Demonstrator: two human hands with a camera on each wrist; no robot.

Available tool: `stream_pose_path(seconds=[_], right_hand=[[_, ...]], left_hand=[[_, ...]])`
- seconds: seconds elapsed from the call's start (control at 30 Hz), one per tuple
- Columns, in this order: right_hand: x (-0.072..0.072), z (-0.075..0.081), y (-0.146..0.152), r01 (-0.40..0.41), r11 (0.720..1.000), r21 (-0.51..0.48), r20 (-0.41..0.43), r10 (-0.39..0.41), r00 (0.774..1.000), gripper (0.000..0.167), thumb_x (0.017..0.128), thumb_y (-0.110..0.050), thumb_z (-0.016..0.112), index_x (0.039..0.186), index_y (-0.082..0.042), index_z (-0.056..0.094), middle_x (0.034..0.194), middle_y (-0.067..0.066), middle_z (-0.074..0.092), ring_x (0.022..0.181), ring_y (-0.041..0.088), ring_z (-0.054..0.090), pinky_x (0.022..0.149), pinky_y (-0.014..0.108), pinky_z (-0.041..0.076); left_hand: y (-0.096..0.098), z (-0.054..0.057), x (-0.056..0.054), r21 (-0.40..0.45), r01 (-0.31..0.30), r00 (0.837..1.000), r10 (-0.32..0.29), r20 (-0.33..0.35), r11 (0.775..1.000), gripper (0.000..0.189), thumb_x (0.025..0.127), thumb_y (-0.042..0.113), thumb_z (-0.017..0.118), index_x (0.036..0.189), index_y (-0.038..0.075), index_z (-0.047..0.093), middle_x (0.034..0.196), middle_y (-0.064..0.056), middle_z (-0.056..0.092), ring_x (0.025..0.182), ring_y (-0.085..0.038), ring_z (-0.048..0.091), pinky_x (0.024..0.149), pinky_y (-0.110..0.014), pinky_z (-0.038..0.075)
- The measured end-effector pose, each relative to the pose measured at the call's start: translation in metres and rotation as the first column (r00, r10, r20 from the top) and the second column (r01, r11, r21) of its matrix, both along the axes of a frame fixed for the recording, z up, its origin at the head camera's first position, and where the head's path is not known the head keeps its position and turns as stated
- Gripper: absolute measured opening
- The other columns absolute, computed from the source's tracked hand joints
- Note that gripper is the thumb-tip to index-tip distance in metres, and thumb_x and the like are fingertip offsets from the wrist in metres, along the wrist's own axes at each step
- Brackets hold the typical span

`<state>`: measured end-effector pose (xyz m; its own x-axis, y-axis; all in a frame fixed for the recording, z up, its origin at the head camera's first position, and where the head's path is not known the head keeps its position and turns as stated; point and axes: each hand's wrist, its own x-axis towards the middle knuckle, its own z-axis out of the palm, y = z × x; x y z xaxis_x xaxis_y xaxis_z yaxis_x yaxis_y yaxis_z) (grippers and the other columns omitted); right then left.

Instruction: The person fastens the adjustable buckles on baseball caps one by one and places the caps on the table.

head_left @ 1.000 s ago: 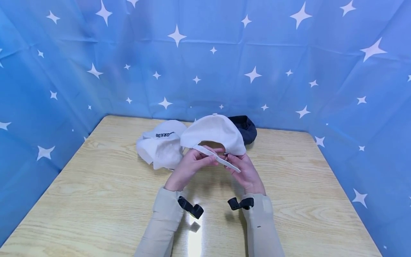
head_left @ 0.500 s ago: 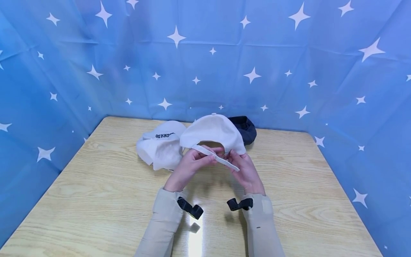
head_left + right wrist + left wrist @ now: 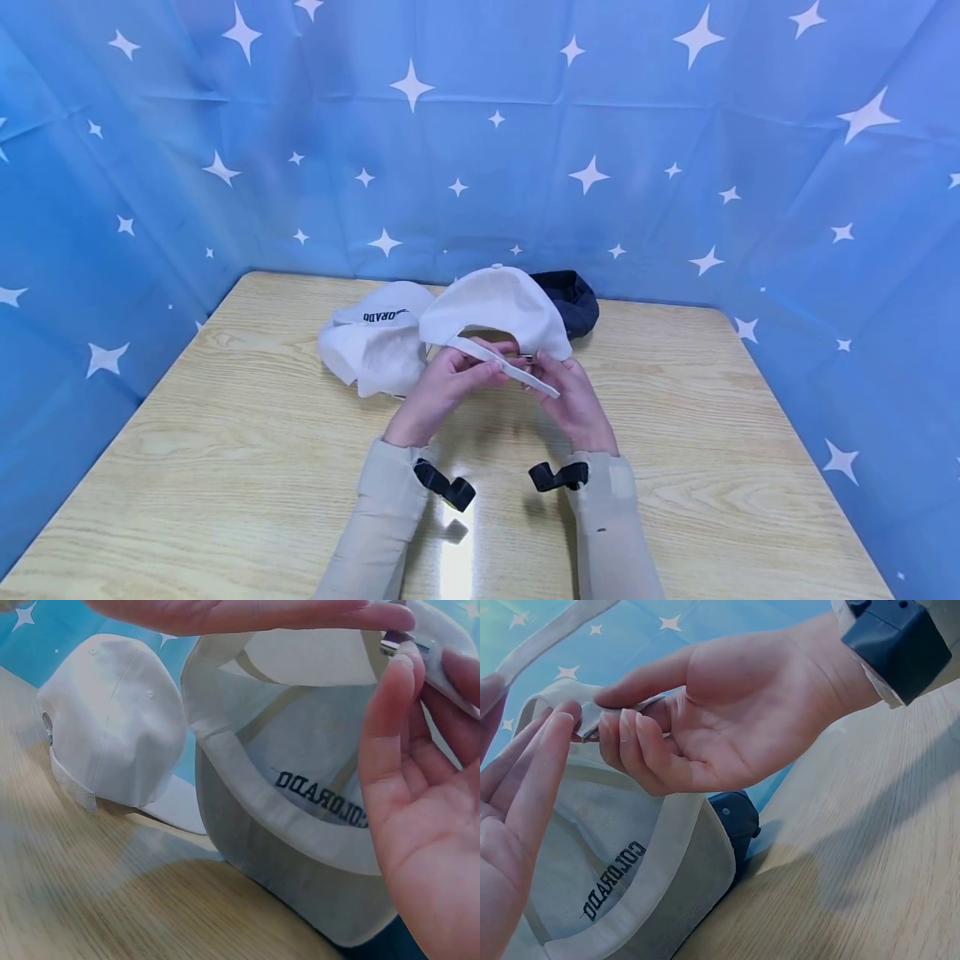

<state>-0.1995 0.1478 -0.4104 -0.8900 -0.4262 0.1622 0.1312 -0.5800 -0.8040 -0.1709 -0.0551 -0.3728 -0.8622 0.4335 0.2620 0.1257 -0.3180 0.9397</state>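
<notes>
A white baseball cap [image 3: 498, 304] is held above the table, its rear opening facing me and COLORADO lettering showing through inside. My left hand [image 3: 442, 387] pinches the long loose strap [image 3: 540, 386] between thumb and fingers; its straight fingers reach behind the strap. My right hand [image 3: 576, 400] pinches the short tab at the other side of the opening, where a small metal buckle [image 3: 390, 646] sits by its fingertips. In the left wrist view the right hand's thumb and fingers close on that tab [image 3: 591, 720]. Whether the strap passes through the buckle is hidden by fingers.
A second white cap [image 3: 378, 342] with dark lettering lies on the wooden table [image 3: 247, 442] left of the held one. Behind it on the right is a dark navy cap [image 3: 576, 307]. A blue star-patterned cloth [image 3: 495, 150] surrounds the table's back and sides.
The right fingers have shifted slightly around the buckle, which shows again after being mostly covered half a second ago. The held cap has drifted a little left; the left hand stays nearly still.
</notes>
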Motion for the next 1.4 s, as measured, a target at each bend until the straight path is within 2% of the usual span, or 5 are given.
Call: stream_pose_path(seconds=[0.37,0.63,0.83,1.1,1.4], right_hand=[[0.0,0.0,0.0,0.012,1.0,0.009,0.043,-0.013,0.999,0.013,0.089,-0.005,0.054,0.102,-0.005,0.056,0.095,0.007,0.061,0.081,0.016,0.057,0.067,0.024,0.046],[0.002,0.002,-0.001,0.018,1.0,0.001,0.051,-0.018,0.999,0.017,0.088,-0.008,0.056,0.105,-0.007,0.052,0.095,0.005,0.058,0.078,0.014,0.058,0.066,0.024,0.046],[0.003,0.003,-0.006,0.009,0.993,-0.116,0.059,-0.002,0.998,0.009,0.087,-0.009,0.058,0.094,-0.008,0.054,0.084,0.003,0.061,0.069,0.011,0.057,0.061,0.019,0.046],[0.0,0.002,-0.012,-0.086,0.914,-0.397,0.019,0.102,0.995,0.006,0.087,-0.001,0.054,0.093,-0.003,0.053,0.082,0.008,0.064,0.066,0.013,0.058,0.06,0.02,0.046],[-0.001,0.001,-0.013,-0.154,0.852,-0.501,-0.033,0.159,0.987,0.01,0.086,0.003,0.052,0.095,0.0,0.055,0.084,0.009,0.062,0.066,0.013,0.055,0.055,0.017,0.042]], left_hand=[[0.0,-0.006,-0.005,0.019,0.012,1.0,-0.012,0.006,1.0,0.029,0.087,0.02,0.059,0.106,-0.001,0.058,0.122,-0.01,0.054,0.106,-0.028,0.053,0.091,-0.04,0.041],[0.0,0.015,0.007,-0.02,0.037,0.998,-0.038,-0.048,0.999,0.028,0.09,0.011,0.054,0.113,-0.005,0.053,0.122,-0.013,0.052,0.109,-0.028,0.051,0.091,-0.04,0.04],[0.001,0.018,0.009,0.029,-0.027,0.999,0.028,-0.017,0.999,0.02,0.087,0.006,0.057,0.103,-0.004,0.05,0.11,-0.018,0.054,0.096,-0.034,0.055,0.085,-0.046,0.044],[-0.001,0.015,0.006,0.069,-0.142,0.989,0.139,0.047,0.987,0.015,0.085,0.009,0.06,0.094,0.001,0.051,0.091,-0.017,0.059,0.084,-0.03,0.06,0.081,-0.045,0.046],[0.0,0.001,-0.005,0.122,-0.273,0.96,0.262,0.096,0.954,0.025,0.081,0.013,0.066,0.096,0.002,0.051,0.095,-0.02,0.06,0.081,-0.032,0.062,0.077,-0.041,0.049]])
